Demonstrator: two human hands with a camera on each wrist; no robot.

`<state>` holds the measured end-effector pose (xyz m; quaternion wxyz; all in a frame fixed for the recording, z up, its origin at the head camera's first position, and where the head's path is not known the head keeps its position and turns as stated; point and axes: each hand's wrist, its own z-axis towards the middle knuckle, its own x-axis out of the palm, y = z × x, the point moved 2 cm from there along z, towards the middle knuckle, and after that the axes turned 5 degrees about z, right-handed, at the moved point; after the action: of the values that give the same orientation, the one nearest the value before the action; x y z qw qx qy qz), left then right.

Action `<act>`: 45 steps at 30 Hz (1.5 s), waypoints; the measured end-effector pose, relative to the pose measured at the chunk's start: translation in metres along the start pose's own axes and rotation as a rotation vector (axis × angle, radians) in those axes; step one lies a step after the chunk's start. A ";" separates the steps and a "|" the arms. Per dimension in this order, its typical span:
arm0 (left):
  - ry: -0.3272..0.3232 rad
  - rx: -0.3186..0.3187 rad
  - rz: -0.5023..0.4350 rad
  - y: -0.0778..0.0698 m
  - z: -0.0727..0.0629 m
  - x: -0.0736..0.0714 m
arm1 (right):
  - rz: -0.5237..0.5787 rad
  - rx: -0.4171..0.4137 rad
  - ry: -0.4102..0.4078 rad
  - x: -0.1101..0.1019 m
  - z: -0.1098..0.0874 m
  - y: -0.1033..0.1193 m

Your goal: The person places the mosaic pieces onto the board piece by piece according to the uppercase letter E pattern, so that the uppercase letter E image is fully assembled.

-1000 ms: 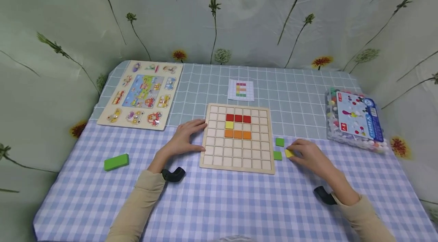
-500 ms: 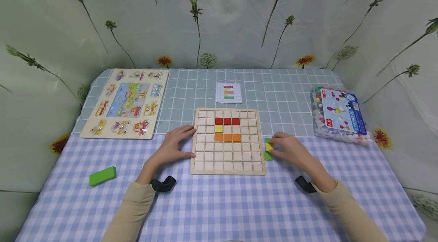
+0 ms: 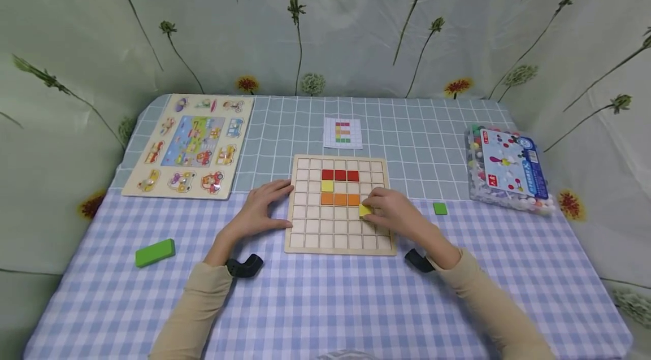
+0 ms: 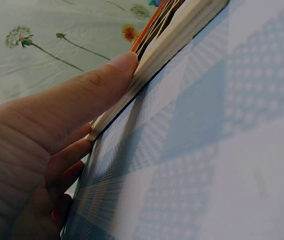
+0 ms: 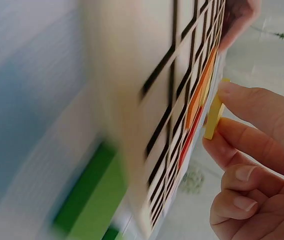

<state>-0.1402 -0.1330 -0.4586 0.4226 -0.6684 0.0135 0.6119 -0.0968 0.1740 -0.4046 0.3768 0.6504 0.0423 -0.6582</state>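
Note:
My right hand (image 3: pixel 399 214) pinches a small yellow square tile (image 3: pixel 364 211) between thumb and fingertips. It holds the tile over the right half of a wooden grid board (image 3: pixel 325 241); in the right wrist view the tile (image 5: pixel 214 115) stands on edge, close above the grid. On the board lie a row of red tiles (image 3: pixel 340 175), a yellow tile (image 3: pixel 327 186) under its left end, and a row of orange tiles (image 3: pixel 340 199). At the board's left edge, my left hand (image 3: pixel 256 210) touches it with thumb and fingertips spread apart.
A green square tile (image 3: pixel 439 208) lies right of the board. Behind stands a pattern card (image 3: pixel 343 142). A knobbed picture puzzle (image 3: pixel 229 145) lies back left, a green block (image 3: pixel 155 252) front left, and a clear box of coloured beads (image 3: pixel 508 162) back right.
My right hand has carried the yellow tile leftward, from beside the green tiles to over the board. One green tile now lies farther right. My left hand stays at the board's edge.

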 end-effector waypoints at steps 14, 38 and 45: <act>-0.014 0.005 -0.001 0.003 0.003 0.000 | 0.020 0.024 0.084 0.021 0.034 0.026; 0.009 -0.009 0.005 -0.002 0.006 0.001 | -0.027 0.039 0.122 0.035 0.049 0.037; 0.002 -0.026 -0.002 -0.003 0.002 -0.002 | -0.052 0.010 0.112 0.038 0.054 0.039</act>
<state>-0.1408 -0.1311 -0.4556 0.4145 -0.6746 0.0051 0.6108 -0.1148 0.0995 -0.4133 0.3535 0.6868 0.0766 -0.6305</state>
